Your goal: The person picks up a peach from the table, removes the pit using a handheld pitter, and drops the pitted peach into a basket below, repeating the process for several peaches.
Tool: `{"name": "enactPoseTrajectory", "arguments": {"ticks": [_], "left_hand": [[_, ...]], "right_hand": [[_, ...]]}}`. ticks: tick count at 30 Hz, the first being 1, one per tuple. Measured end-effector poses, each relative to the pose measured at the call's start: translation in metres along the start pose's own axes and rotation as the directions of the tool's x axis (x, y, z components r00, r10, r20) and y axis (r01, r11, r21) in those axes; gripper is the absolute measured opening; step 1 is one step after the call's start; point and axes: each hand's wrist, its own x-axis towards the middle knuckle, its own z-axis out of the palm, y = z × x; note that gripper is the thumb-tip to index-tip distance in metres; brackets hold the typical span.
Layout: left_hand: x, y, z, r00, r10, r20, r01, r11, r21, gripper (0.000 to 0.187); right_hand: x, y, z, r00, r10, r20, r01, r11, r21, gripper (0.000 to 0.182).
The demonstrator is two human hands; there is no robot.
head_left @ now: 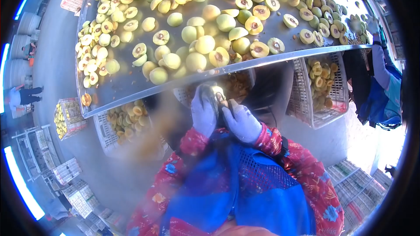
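In front of my apron, close below the table's metal edge, both my hands wear pale gloves. My left hand [204, 112] is closed round a halved peach [218, 92], its cut face with a dark centre turned up. Pressed against the fruit from the other side is my right hand [242, 121], fingers closed; whatever it grips is too small to make out. Above them the metal table [127, 76] carries many yellow-green peach halves [258, 49] and round peaches, some cut side up with reddish-brown centres.
Under the table edge stand a left crate [105, 136] and a right crate [308, 109], both holding peach pieces. Another crate [74, 116] stands farther left. A co-worker's blue clothing [379, 100] shows at right. Stacked crates [356, 183] fill the lower right. A brownish blur crosses the left front.
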Motion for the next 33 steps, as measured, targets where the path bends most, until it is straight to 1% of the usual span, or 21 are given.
{"name": "enactPoseTrajectory", "arguments": {"ticks": [3,4,6,7,8,9,10,11,14,15,17,18,19,21,22,27,28,29,31,32,33], "left_hand": [[0.001,0.006,-0.001,0.994,-0.111,0.014,0.112,0.992,-0.059,0.028],[0.001,0.003,-0.002,0.996,-0.072,0.043,0.073,0.997,-0.032,0.028],[0.004,-0.012,-0.002,0.994,0.014,0.108,-0.016,1.000,0.017,0.029],[0.004,-0.018,0.002,0.992,0.093,0.088,-0.102,0.988,0.114,0.030],[0.004,-0.015,0.003,0.995,-0.019,0.099,0.020,1.000,-0.007,0.031],[0.003,-0.012,0.003,0.984,-0.127,0.127,0.143,0.982,-0.125,0.031],[0.000,-0.009,0.003,0.957,-0.235,0.169,0.270,0.934,-0.235,0.031],[-0.001,-0.005,0.003,0.957,-0.230,0.175,0.271,0.926,-0.263,0.033],[-0.001,-0.003,0.004,0.970,-0.150,0.191,0.215,0.893,-0.395,0.036],[0.002,-0.007,0.005,0.978,-0.079,0.195,0.163,0.870,-0.465,0.037],[0.008,-0.011,0.000,0.969,0.078,0.234,0.066,0.833,-0.549,0.035],[0.007,-0.009,-0.002,0.960,0.195,0.200,-0.094,0.901,-0.424,0.036],[0.009,-0.005,-0.004,0.931,0.315,0.187,-0.256,0.924,-0.284,0.036],[0.009,0.004,-0.007,0.898,0.401,0.179,-0.380,0.914,-0.141,0.038],[0.007,0.007,-0.007,0.916,0.367,0.163,-0.345,0.927,-0.147,0.038],[0.002,-0.006,-0.021,0.908,0.413,-0.075,-0.413,0.910,0.010,0.039],[0.000,-0.013,-0.037,0.905,0.401,-0.142,-0.392,0.916,0.085,0.038],[-0.001,-0.020,-0.060,0.921,0.320,-0.222,-0.284,0.942,0.179,0.037],[-0.004,-0.012,-0.112,0.928,0.004,-0.373,0.145,0.917,0.371,0.038],[-0.005,-0.002,-0.139,0.884,-0.185,-0.429,0.388,0.802,0.454,0.039],[-0.007,-0.014,-0.159,0.863,0.066,-0.500,0.385,0.556,0.737,0.044]], "right_hand": [[-0.002,0.004,-0.002,0.993,0.035,0.110,-0.051,0.987,0.151,0.018],[-0.002,0.000,-0.006,0.988,0.055,0.147,-0.081,0.981,0.176,0.019],[-0.002,0.005,-0.001,0.997,0.016,0.075,-0.022,0.996,0.085,0.021],[-0.006,0.019,0.012,0.998,-0.053,-0.022,0.052,0.998,-0.040,0.022],[-0.007,0.026,0.019,0.985,-0.134,-0.110,0.113,0.978,-0.173,0.024],[-0.001,0.007,0.007,0.990,0.142,0.006,-0.142,0.983,0.117,0.025],[0.001,-0.017,-0.010,0.910,0.367,0.195,-0.414,0.837,0.358,0.026],[0.004,-0.031,-0.021,0.757,0.496,0.425,-0.653,0.564,0.505,0.027],[0.008,-0.020,-0.021,0.750,0.390,0.535,-0.652,0.296,0.698,0.036],[0.009,-0.030,-0.028,0.667,0.322,0.672,-0.679,-0.107,0.726,0.042],[0.009,-0.016,-0.029,0.641,-0.052,0.766,-0.726,-0.363,0.584,0.039],[0.008,-0.005,-0.026,0.617,-0.243,0.749,-0.751,-0.465,0.468,0.038],[0.008,0.012,-0.014,0.582,-0.450,0.678,-0.799,-0.471,0.373,0.040],[0.009,0.012,-0.015,0.578,-0.409,0.706,-0.774,-0.550,0.314,0.041],[0.008,0.013,-0.015,0.571,-0.386,0.724,-0.757,-0.588,0.284,0.041],[0.008,-0.006,-0.019,0.688,-0.337,0.643,-0.712,-0.486,0.507,0.047],[0.012,-0.013,-0.022,0.711,-0.317,0.628,-0.692,-0.475,0.543,0.049],[0.013,-0.008,-0.024,0.749,-0.198,0.632,-0.644,-0.441,0.625,0.050],[0.018,0.014,-0.027,0.698,-0.205,0.686,-0.680,-0.489,0.546,0.046],[0.022,0.023,-0.027,0.664,-0.230,0.711,-0.702,-0.518,0.488,0.044],[0.022,0.029,-0.024,0.659,-0.180,0.731,-0.705,-0.486,0.516,0.045]]}}
